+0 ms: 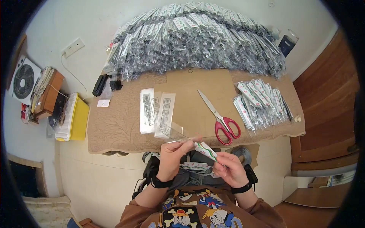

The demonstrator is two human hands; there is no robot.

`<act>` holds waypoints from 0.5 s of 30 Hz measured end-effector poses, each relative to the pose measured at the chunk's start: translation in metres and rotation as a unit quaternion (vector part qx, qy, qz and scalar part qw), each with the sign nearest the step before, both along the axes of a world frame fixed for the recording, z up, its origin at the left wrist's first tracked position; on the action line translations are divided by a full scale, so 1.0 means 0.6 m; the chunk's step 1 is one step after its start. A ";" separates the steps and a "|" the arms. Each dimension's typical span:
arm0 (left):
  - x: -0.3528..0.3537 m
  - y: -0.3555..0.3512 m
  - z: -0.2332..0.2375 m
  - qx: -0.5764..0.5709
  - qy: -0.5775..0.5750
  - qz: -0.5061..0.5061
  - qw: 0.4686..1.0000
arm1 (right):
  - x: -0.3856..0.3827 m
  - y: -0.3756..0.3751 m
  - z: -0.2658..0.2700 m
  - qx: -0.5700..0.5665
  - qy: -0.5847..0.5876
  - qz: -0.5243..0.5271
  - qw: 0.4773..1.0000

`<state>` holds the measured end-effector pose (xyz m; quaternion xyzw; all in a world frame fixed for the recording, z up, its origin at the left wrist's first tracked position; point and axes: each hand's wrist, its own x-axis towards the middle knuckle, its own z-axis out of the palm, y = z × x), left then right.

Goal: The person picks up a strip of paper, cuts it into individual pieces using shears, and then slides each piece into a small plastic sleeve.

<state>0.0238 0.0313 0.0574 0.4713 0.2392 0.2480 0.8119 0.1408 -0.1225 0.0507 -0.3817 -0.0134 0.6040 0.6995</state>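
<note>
A narrow white strip (206, 151) with a green wavy line and small pink flowers is stretched between my hands, above my lap. My left hand (173, 156) pinches its left end together with a clear plastic sleeve (175, 131) that sticks out toward the table. The fingers of my right hand (230, 169) are closed on the strip's other end. How far the strip sits inside the sleeve is hidden by my left fingers. Similar printed strips (195, 165) lie on my lap below.
Red-handled scissors (227, 129) lie open on a cardboard sheet (190, 81). Left of them are clear sleeves with black print (147, 110). Packed strips (260, 100) are heaped at right; a huge pile (197, 41) lines the back. A yellow bin (79, 119) stands left of the table.
</note>
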 end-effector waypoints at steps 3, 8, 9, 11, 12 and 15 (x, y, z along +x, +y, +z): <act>-0.010 0.018 0.020 0.033 0.051 -0.079 0.995 | 0.012 -0.005 -0.006 0.022 0.016 0.024 0.999; -0.012 0.014 0.020 0.059 0.118 -0.127 0.983 | 0.011 0.006 -0.006 0.066 0.050 0.039 0.996; -0.008 0.007 0.017 0.059 0.118 -0.127 0.983 | 0.007 0.010 -0.006 0.067 0.049 0.035 0.996; 0.004 -0.014 0.007 0.056 0.080 -0.166 0.981 | -0.003 0.021 -0.012 0.072 0.071 0.041 0.994; 0.007 -0.020 0.002 0.054 0.061 -0.184 0.979 | -0.008 0.026 -0.018 0.077 0.093 0.047 0.992; 0.009 -0.016 -0.010 -0.057 -0.011 -0.129 0.990 | -0.009 0.032 -0.034 0.099 0.161 0.060 0.980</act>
